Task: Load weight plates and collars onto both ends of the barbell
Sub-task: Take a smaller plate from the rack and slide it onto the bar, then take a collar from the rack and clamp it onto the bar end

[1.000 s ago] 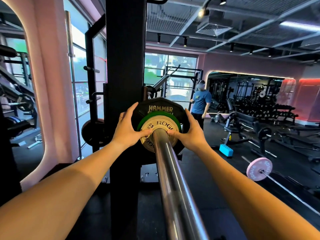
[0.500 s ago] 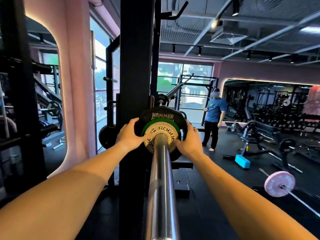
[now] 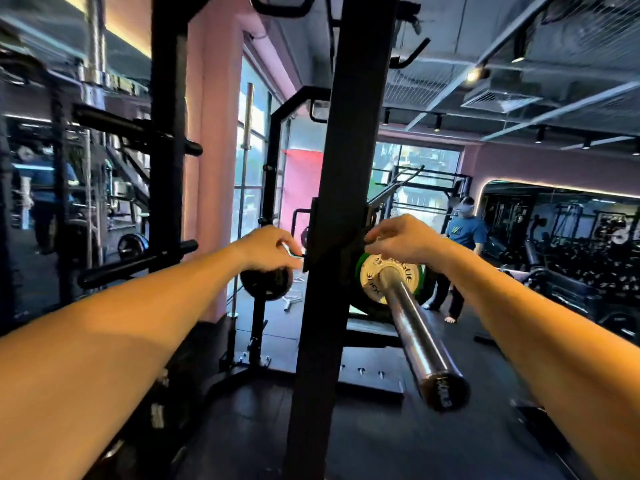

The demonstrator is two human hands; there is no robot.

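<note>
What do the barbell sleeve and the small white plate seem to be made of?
Barbell sleeve: apparently polished or chromed steel; it is silvery with bright reflections. Small white plate: smooth painted or coated surface with printed black lettering; whether metal or rubber lies beneath, the picture cannot show.

The small pale plate [image 3: 375,278] on the bar had black letters — "ROGUE" could be read along its right side, with "1.5" near the top. More letters ran down its left side, but they were cut off. The near end cap [image 3: 445,393] of the bar had blurred writing — too fuzzy to read.
</note>
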